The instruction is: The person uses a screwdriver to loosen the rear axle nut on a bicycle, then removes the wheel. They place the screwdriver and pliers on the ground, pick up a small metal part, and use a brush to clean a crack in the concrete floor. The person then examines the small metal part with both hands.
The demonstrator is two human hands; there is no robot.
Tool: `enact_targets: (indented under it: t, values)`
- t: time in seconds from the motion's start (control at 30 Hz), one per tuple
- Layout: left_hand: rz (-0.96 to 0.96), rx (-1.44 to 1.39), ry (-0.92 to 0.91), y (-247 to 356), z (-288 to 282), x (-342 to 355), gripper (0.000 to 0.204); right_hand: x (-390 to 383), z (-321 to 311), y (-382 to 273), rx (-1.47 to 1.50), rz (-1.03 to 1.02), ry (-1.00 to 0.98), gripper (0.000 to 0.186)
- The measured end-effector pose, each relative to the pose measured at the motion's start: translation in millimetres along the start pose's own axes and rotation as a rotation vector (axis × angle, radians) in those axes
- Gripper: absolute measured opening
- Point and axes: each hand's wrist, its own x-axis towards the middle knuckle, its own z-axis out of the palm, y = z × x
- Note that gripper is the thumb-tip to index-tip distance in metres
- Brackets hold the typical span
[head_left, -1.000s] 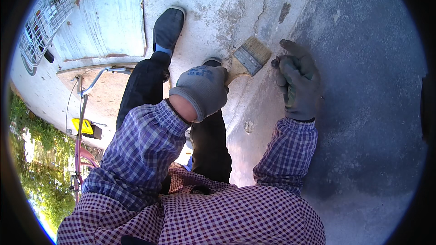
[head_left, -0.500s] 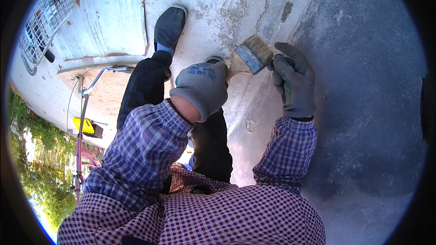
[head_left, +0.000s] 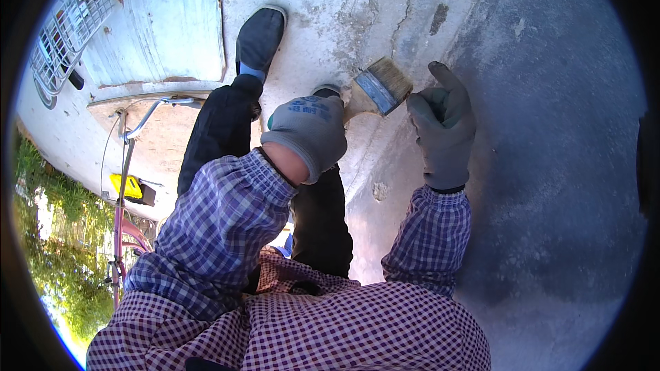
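Observation:
A wide flat paintbrush [head_left: 377,91] with pale bristles, a metal band and a wooden handle tilts up to the right above the concrete. My left hand [head_left: 308,134], in a grey knitted glove, is closed round its handle and hides most of it. Beside the bristle tips is my right hand [head_left: 448,124], in a grey-green coated glove. Its thumb and curled fingers come together while one finger stretches away from them. Whatever is pinched there, if anything, is too small to make out.
My dark shoe [head_left: 261,34] stands on the worn concrete [head_left: 323,27]; a darker grey surface [head_left: 557,151] lies to the right. At the left are a bicycle's handlebar [head_left: 144,120], a wire basket [head_left: 65,41], a yellow-and-black object [head_left: 127,187] and greenery [head_left: 62,247].
My right hand has shifted slightly down, apart from the bristles, and its thumb and fingers have drawn together. The brush and my left hand have barely moved.

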Motion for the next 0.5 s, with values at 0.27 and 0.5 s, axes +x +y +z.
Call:
enact_targets:
  t: [0.27,0.5]
  values:
    - [0.078,-0.008,0.102,-5,-3,15,0.027,-3,-9,1,-0.185,-0.308,-0.030,0.051]
    - [0.137,0.185,0.384,-6,-7,88,0.022,-45,6,1,0.193,0.155,0.085,0.048]
